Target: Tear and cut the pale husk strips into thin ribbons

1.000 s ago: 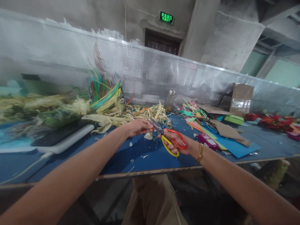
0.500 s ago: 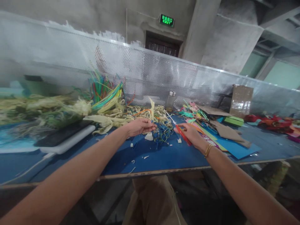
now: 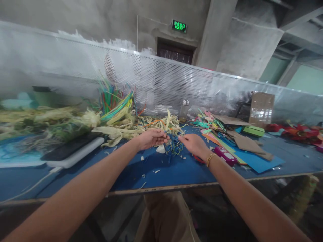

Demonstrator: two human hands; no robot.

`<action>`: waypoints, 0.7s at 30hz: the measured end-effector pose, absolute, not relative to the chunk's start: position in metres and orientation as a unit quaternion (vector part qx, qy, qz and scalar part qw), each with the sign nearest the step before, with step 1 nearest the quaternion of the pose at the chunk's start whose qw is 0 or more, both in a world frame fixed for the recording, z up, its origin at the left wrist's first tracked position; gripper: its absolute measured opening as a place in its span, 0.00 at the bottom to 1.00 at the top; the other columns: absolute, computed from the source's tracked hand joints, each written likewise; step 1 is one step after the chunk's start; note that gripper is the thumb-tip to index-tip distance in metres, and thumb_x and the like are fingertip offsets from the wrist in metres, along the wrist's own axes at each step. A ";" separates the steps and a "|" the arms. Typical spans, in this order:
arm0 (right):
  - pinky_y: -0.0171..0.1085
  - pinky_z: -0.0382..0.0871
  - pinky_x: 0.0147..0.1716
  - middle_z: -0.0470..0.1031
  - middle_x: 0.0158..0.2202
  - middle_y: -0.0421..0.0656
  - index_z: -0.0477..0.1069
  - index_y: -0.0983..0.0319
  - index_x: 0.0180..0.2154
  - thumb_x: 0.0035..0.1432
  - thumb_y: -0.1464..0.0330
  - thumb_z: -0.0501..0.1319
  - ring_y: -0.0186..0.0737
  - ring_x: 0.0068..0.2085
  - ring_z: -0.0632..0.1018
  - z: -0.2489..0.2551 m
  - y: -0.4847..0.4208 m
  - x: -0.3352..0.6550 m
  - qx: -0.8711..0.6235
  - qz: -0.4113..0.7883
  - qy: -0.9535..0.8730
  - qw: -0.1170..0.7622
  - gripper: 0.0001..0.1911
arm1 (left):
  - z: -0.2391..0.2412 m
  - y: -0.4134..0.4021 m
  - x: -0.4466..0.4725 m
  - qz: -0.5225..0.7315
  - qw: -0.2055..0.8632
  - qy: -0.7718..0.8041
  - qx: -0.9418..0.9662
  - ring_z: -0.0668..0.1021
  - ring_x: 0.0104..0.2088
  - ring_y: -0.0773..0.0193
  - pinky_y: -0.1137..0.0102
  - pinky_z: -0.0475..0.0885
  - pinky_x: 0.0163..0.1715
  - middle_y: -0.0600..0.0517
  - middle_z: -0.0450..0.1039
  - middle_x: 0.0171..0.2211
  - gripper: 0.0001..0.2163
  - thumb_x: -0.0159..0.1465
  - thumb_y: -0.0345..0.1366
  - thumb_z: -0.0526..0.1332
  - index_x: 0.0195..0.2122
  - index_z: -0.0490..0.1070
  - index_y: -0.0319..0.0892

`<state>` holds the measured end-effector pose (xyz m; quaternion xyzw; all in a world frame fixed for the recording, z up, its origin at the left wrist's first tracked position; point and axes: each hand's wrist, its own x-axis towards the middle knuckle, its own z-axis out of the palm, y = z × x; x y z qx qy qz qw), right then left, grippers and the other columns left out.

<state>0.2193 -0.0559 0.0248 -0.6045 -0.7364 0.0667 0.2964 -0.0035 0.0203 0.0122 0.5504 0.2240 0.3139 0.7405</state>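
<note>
My left hand (image 3: 152, 138) is closed in a pinch at the middle of the table, on the lower end of a pale corn husk strip (image 3: 168, 118) that points upward. Blue string shows at its fingertips, above a tangle of blue and green string (image 3: 175, 148). On the right side of this tangle is my right hand (image 3: 195, 144), thumb and fingers pressed together; what they hold, if anything, is too small to make out. Red scissors (image 3: 198, 158) lie on the table beneath my right wrist, mostly hidden.
Husk strips (image 3: 118, 131) and coloured stems (image 3: 113, 101) pile up at the back left, beside a black-and-white device (image 3: 73, 151). A glass bottle (image 3: 184, 110) stands behind. Coloured paper (image 3: 264, 161), cardboard (image 3: 248, 145) and a purple item (image 3: 225, 155) lie to the right.
My right hand has let go of the red scissors, now on the table, and moved left to the string tangle. My left hand still pinches the husk strip in nearly the same place.
</note>
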 end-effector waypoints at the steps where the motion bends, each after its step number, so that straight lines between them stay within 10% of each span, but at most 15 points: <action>1: 0.36 0.61 0.33 0.71 0.23 0.44 0.70 0.61 0.21 0.58 0.53 0.54 0.41 0.34 0.73 0.024 -0.050 0.207 -0.586 0.134 -0.726 0.334 0.23 | 0.012 0.020 -0.003 0.317 0.742 0.219 0.549 0.79 0.31 0.70 0.77 0.73 0.35 0.46 0.77 0.34 0.04 0.61 0.27 0.60 0.30 0.72 0.35; 8: 0.31 0.61 0.28 0.69 0.22 0.38 0.69 0.64 0.23 0.48 0.55 0.63 0.30 0.25 0.67 0.015 -0.004 0.150 -0.425 0.403 -0.612 0.532 0.17 | 0.011 0.021 -0.004 0.360 0.732 0.220 0.535 0.79 0.30 0.68 0.76 0.73 0.34 0.47 0.76 0.29 0.02 0.59 0.28 0.62 0.29 0.72 0.35; 17: 0.35 0.64 0.30 0.76 0.25 0.42 0.75 0.61 0.27 0.50 0.58 0.63 0.38 0.28 0.74 0.027 0.034 0.157 -0.499 0.099 -0.680 0.529 0.13 | 0.007 0.046 -0.020 0.418 0.351 0.490 0.680 0.78 0.30 0.59 0.72 0.68 0.26 0.49 0.76 0.24 0.09 0.50 0.40 0.68 0.20 0.75 0.40; 21: 0.36 0.67 0.31 0.79 0.29 0.44 0.76 0.62 0.30 0.52 0.60 0.62 0.40 0.30 0.76 0.013 0.035 0.151 -0.501 0.092 -0.685 0.521 0.12 | 0.005 0.047 -0.015 0.496 0.253 0.413 0.721 0.75 0.45 0.56 0.71 0.70 0.36 0.47 0.75 0.47 0.12 0.45 0.33 0.69 0.33 0.79 0.43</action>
